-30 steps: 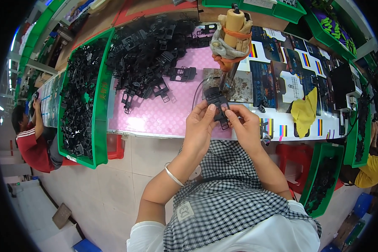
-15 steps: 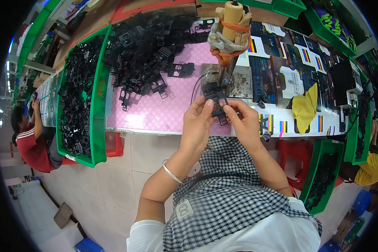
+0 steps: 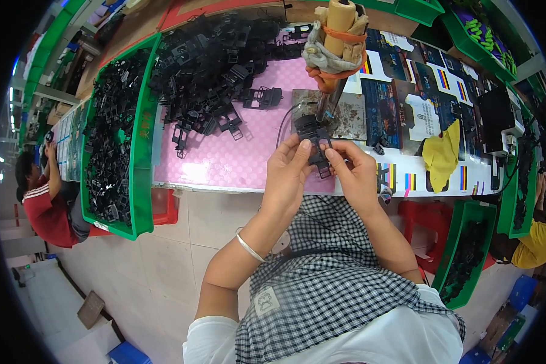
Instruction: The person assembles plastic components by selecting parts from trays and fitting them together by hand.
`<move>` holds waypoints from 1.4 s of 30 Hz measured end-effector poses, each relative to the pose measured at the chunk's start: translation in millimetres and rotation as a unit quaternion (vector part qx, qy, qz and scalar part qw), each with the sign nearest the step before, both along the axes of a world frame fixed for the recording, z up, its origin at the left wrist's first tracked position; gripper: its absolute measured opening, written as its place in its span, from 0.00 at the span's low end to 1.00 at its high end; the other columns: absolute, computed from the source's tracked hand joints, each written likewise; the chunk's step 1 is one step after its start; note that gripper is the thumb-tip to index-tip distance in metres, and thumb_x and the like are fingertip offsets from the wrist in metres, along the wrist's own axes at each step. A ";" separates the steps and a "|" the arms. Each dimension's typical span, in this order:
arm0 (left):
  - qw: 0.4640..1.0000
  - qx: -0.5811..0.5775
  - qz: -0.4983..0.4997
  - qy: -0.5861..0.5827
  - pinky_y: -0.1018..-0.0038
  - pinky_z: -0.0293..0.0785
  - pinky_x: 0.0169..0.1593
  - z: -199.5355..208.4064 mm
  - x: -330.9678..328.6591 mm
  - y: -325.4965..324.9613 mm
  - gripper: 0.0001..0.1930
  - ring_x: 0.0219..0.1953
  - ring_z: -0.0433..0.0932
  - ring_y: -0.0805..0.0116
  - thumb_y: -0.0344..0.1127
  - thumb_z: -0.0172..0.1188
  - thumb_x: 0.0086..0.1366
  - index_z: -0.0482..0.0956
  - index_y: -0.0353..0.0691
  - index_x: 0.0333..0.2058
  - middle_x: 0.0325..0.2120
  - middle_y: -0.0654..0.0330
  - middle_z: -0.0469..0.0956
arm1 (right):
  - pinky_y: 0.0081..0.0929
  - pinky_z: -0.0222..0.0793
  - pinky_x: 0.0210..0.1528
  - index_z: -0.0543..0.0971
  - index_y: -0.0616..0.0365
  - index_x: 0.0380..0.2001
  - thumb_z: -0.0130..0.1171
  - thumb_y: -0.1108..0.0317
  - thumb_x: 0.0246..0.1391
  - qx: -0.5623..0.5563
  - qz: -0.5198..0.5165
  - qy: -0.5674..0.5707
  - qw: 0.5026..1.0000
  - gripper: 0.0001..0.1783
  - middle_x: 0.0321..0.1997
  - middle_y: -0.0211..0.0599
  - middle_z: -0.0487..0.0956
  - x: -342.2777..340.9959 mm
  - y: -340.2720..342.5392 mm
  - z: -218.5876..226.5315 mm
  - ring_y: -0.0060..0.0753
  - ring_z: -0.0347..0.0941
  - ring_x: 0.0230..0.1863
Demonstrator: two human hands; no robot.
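Observation:
Between my two hands is a black plastic frame part (image 3: 311, 134), held over the table's front edge. My left hand (image 3: 290, 168) pinches its left side with thumb and fingers. My right hand (image 3: 353, 173) grips its lower right side, the thumb near the lower end. Just beyond the part stands an upright tool (image 3: 337, 45) with a wooden handle, wrapped in cloth and orange bands; its metal shaft (image 3: 329, 104) comes down over a stained metal plate (image 3: 347, 115). Whether the part touches the shaft I cannot tell.
A heap of similar black parts (image 3: 209, 67) covers the pink mat's (image 3: 224, 164) back left. Green bins of black parts stand left (image 3: 141, 164) and lower right (image 3: 456, 255). A yellow cloth (image 3: 441, 156) lies right. A person in red (image 3: 45, 212) sits far left, another in yellow (image 3: 535, 242) far right.
The black part has tilted and shifted slightly in my fingers, its upper end sitting a little more to the right. Both hands keep hold of it. The view has moved slightly.

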State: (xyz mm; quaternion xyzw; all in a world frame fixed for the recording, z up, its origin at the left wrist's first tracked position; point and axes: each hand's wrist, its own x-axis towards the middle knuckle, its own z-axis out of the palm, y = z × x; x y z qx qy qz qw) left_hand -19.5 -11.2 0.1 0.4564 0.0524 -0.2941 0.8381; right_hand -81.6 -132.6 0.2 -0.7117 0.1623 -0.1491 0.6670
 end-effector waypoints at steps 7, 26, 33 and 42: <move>1.000 0.001 -0.006 0.003 0.74 0.70 0.45 -2.6 -2.5 2.1 0.18 0.44 0.72 0.72 0.34 0.55 0.64 0.65 0.32 0.49 0.42 0.58 0.72 | 0.11 0.67 0.28 0.77 0.64 0.39 0.56 0.71 0.55 0.000 0.002 -0.010 1.000 0.10 0.31 0.27 0.78 -2.7 2.5 -0.9 0.11 0.69 0.26; 0.990 0.047 -0.051 -0.126 0.76 0.71 0.47 5.0 -22.7 43.9 0.19 0.43 0.74 0.70 0.33 0.54 0.64 0.65 0.31 0.51 0.43 0.57 0.73 | 0.21 0.69 0.32 0.76 0.64 0.38 0.57 0.72 0.53 -0.161 0.044 -0.073 0.983 0.10 0.33 0.39 0.78 -30.4 8.0 -1.0 0.29 0.76 0.32; 0.956 0.136 -0.166 -0.202 0.78 0.70 0.46 16.3 -9.1 31.2 0.19 0.41 0.73 0.75 0.32 0.54 0.64 0.66 0.30 0.52 0.41 0.58 0.74 | 0.14 0.67 0.29 0.75 0.65 0.40 0.50 0.67 0.60 0.061 0.009 -0.007 0.998 0.12 0.30 0.32 0.77 -21.8 -12.8 3.3 0.17 0.70 0.28; 0.950 0.136 -0.221 -0.175 0.80 0.70 0.44 15.6 2.5 28.3 0.19 0.40 0.73 0.76 0.31 0.54 0.64 0.66 0.30 0.52 0.39 0.59 0.75 | 0.15 0.69 0.29 0.75 0.66 0.38 0.51 0.77 0.56 0.072 0.019 0.019 0.997 0.08 0.27 0.30 0.76 -18.8 -19.8 -1.5 0.16 0.70 0.27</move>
